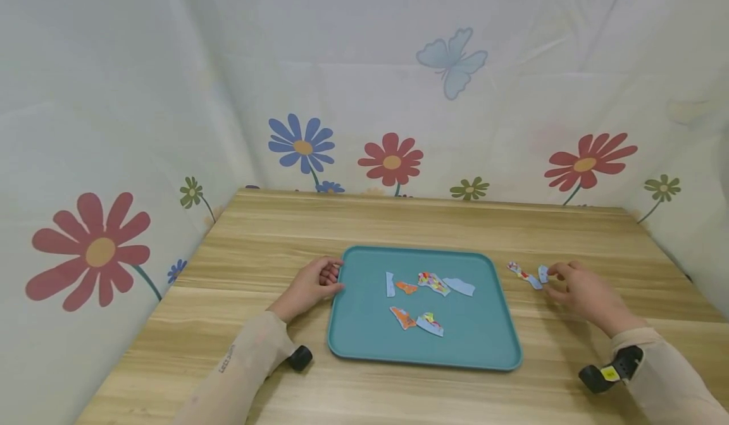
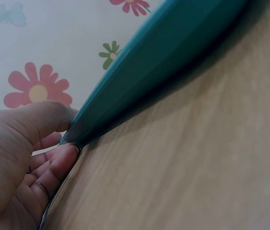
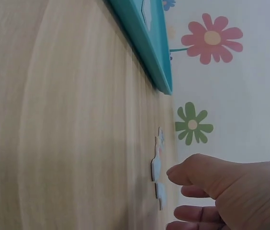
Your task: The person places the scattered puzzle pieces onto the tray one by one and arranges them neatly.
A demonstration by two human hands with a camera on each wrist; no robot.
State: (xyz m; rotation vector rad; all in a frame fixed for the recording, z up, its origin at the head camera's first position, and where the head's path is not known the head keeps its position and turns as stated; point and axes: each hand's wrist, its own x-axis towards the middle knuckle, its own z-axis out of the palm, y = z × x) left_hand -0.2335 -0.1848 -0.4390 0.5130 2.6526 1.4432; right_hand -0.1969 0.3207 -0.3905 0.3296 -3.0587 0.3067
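Flat on the wooden table lies a teal tray (image 1: 364, 343) bearing several irregular puzzle pieces, among them an orange piece (image 1: 404, 318), a multicoloured piece (image 1: 433, 283) and a pale blue piece (image 1: 459, 286). My left hand (image 1: 310, 286) is at the tray's left rim; in the left wrist view its thumb and fingertips pinch the rim (image 2: 120, 86). Right of the tray, a red and blue puzzle piece (image 1: 525, 276) and a small blue piece (image 1: 543, 274) rest on the table. My right hand (image 1: 583, 295) hovers beside the small piece, its thumb and fingers apart, holding nothing.
The wooden table (image 1: 273, 222) extends around the tray. White cloth with printed flowers (image 1: 390, 161) hangs behind it and at both sides. Black wrist devices sit on the left (image 1: 300, 358) and right (image 1: 597, 379) forearms.
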